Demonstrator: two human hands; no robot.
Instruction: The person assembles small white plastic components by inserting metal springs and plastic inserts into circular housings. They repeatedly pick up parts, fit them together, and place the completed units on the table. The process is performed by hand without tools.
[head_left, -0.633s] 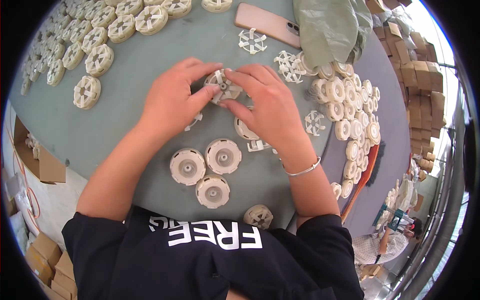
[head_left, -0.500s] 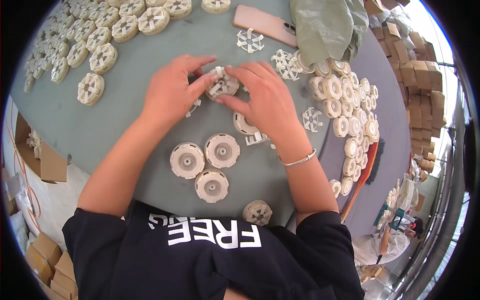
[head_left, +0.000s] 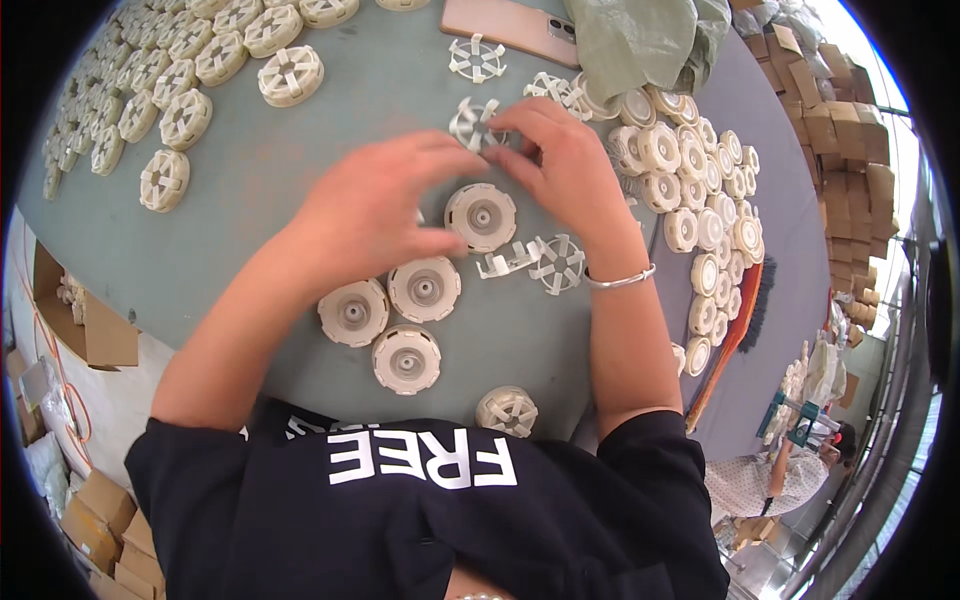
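- We take the lone cream round housing [head_left: 490, 200] as our landmark; it lies on the green-grey table [head_left: 390, 90], between and just nearer us than our hands.
- Our left hand [head_left: 385, 205] is blurred and wide, to the left of the housing, its thumb reaching to the housing's near-left edge; we cannot tell whether they touch.
- Our right hand [head_left: 562, 165] is narrowed, beyond and right of the housing, its fingertips at a white spoked clip ring [head_left: 466, 125] beyond the housing; we cannot tell whether they grip it.
- We see an upended clip ring [head_left: 510, 262] just nearer us than the housing, and a flat clip ring [head_left: 558, 264] to its near right.
- We have three similar housings [head_left: 406, 360] clustered to its near left.
- We see rows of spoked-top housings [head_left: 185, 120] well to its far left.
- Beyond it we see a pinkish smartphone [head_left: 505, 25]; to its right, a pile of housings [head_left: 690, 200] and an orange-handled brush [head_left: 733, 345].
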